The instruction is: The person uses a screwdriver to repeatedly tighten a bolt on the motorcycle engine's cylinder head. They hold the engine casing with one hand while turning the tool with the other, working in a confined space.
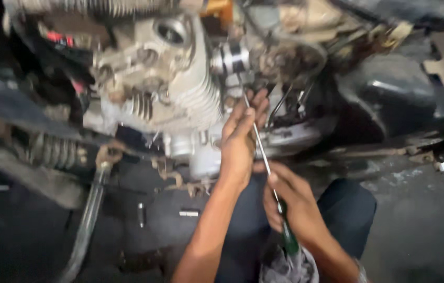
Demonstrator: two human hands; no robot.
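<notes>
The screwdriver (266,167) has a shiny silver shaft and a green handle. The engine (164,84) is dull grey-silver with ribbed fins, smeared brown with grime. A spring (54,152) beside it is rusty grey. The floor (421,220) is dark grey. The trousers (345,209) are dark blue. A rag (285,270) is pale grey.

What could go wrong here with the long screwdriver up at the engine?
1. The screwdriver has a long thin shaft; the left hand steadies it just below the tip, so a slip could jab those fingers.
2. The right hand grips only the green handle far from the tip, so the tip may wander off its seat on the engine.
</notes>
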